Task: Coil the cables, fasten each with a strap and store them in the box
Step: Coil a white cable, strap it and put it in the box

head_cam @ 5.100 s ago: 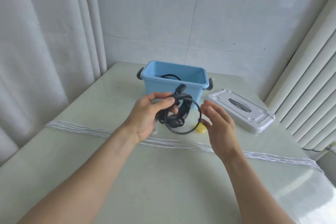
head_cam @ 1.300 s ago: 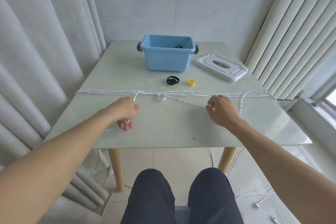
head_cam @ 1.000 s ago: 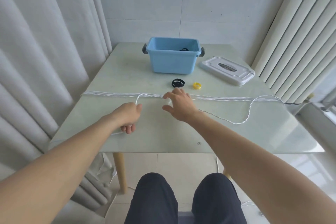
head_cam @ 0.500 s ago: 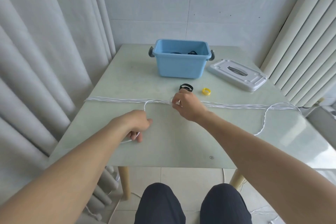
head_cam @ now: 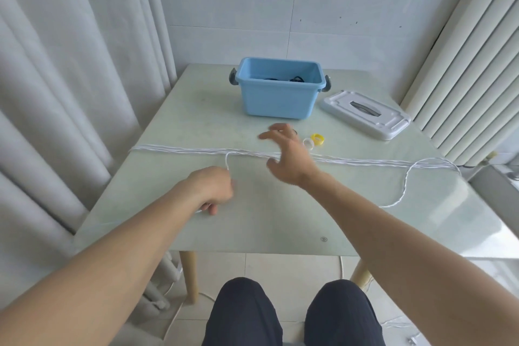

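Note:
Several white cables (head_cam: 182,150) lie stretched across the table from left to right. My left hand (head_cam: 209,187) grips one white cable, which rises from the fist toward the bundle. My right hand (head_cam: 286,153) hovers over the bundle with its fingers spread, holding nothing. Just past it lie a white strap roll (head_cam: 308,143) and a yellow strap roll (head_cam: 318,139); the black strap roll is hidden behind the hand. The blue box (head_cam: 278,102) stands at the back with black cables (head_cam: 295,79) inside.
The box's white lid (head_cam: 365,114) lies to the right of the box. A loop of white cable (head_cam: 404,185) curls near the table's right edge. Curtains hang on the left, blinds on the right. My knees show below the table's front edge.
My right hand let go at the cable bundle, opened and moved forward toward the strap rolls. The white strap roll now lies beside the yellow one. My left hand kept its grip.

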A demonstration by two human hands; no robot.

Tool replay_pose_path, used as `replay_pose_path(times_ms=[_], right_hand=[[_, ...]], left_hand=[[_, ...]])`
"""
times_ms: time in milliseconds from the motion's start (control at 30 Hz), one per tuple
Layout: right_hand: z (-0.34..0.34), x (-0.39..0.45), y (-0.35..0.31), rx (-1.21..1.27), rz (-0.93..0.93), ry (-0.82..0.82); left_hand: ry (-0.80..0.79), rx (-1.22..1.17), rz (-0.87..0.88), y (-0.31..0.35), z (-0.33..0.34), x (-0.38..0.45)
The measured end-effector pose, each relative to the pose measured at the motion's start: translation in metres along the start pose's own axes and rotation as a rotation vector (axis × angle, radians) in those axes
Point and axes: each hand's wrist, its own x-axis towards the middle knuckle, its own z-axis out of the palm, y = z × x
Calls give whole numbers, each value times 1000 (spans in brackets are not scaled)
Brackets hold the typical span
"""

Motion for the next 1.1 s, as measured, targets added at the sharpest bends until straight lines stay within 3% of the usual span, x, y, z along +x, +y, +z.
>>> replay_pose_path(times_ms=[100, 233, 367, 500, 600, 700, 900, 1100], right_hand=[[28, -12, -24, -145, -221, -254], [35, -20, -43, -122, -207, -341], [17, -33, -53, -72, -89, -374], [1, -41, -57, -87, -24, -351], [-7, -43, -60, -109, 54, -383], [-12, -46, -62, -168, 112, -467], [-48, -58, -38, -300, 252, -508], [-111, -90, 22, -547, 398, -434]], left_hand=[[16, -80, 128, -4, 5, -2], [-40, -295, 238, -26, 9, -22], [126, 100, -58, -59, 3, -43], [-79, 303, -347, -86, -9, -71], [-234, 223, -531, -106, -14, -81], [-369, -84, -637, -113, -11, -82], [-463, -298, -281, -68, -4, -77], [-253, -591, 116, -5, 1, -66]])
